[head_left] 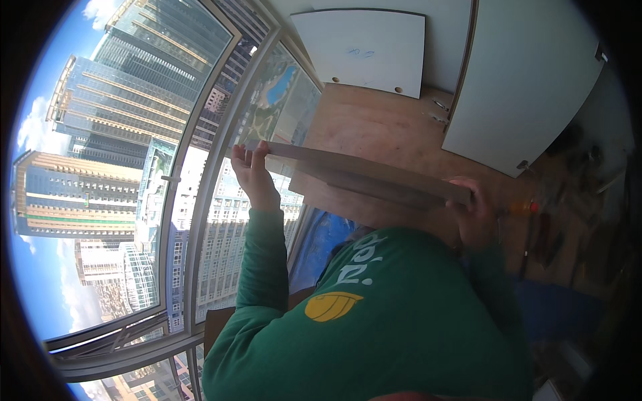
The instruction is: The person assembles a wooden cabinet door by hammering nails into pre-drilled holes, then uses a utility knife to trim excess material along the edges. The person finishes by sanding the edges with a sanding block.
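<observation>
- Hands grip the two ends of a long, narrow grey panel (361, 172) that runs across the middle of the view, its left end a little farther than its right end.
- Left hand (254, 170) is raised at the panel's left end; its fingers curl over the far edge and the thumb stands beside them, so it holds the board in a narrow clasp.
- Right hand (476, 214) is at the panel's right end, fingers wrapped closed around it; the palm side is turned away, so how tightly they press cannot be told.
- Both arms wear green sleeves (264, 267), and the green top (374, 321) with a yellow patch and pale lettering fills the near part of the view.
- Beyond the panel lies a brown wooden surface (374, 127), touching or just under the board as far as can be seen.
- At the far edge a white board (364, 50) with two small holes near its lower edge leans or lies above the wood.
- To the right, a larger white panel (528, 87) with small metal fittings on its edge stands tilted.
- On the left, a curved window frame (200, 180) shows tall buildings (87, 167) and blue sky outside.
- Near the window, below the board, is a blue sheet (321, 240), partly hidden by the shoulder.
- Dark tools at the far right are too blurred to tell apart.
</observation>
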`<state>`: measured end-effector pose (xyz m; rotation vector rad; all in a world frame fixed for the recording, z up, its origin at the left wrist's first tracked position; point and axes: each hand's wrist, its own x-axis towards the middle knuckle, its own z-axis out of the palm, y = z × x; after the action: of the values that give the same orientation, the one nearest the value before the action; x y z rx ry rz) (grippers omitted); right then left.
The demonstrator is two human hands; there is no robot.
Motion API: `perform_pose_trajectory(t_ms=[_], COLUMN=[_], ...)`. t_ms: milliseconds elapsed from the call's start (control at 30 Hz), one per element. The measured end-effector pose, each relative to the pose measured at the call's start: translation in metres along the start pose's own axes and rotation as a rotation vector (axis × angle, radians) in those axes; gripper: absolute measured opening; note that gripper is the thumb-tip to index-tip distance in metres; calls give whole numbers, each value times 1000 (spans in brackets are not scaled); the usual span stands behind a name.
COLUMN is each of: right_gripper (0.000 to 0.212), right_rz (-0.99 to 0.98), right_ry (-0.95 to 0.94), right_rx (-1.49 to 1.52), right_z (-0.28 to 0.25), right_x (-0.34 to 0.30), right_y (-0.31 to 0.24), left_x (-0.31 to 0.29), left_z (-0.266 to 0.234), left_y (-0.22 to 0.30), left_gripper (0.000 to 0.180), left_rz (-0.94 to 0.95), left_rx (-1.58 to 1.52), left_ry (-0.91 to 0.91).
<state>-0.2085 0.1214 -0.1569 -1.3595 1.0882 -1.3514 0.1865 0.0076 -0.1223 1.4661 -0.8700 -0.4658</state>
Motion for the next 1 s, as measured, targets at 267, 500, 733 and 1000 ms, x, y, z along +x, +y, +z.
perform_pose_trajectory(t_ms=[267,500,733,1000], right_gripper=[32,34,34,32], right_rz=[-5,-9,-61,-7], right_ry=[5,11,-14,21], right_rx=[38,29,23,-91], right_z=[1,0,-1,6], right_x=[4,3,2,0], right_y=[-10,-8,-7,-14], left_x=[-1,27,95,115], left_z=[5,-14,-42,-31], left_y=[7,0,28,21], left_gripper=[36,29,18,20], left_rz=[-40,-150,-87,-110], left_rx=[-288,-263,315,494], left_ry=[-101,-131,-491,-550])
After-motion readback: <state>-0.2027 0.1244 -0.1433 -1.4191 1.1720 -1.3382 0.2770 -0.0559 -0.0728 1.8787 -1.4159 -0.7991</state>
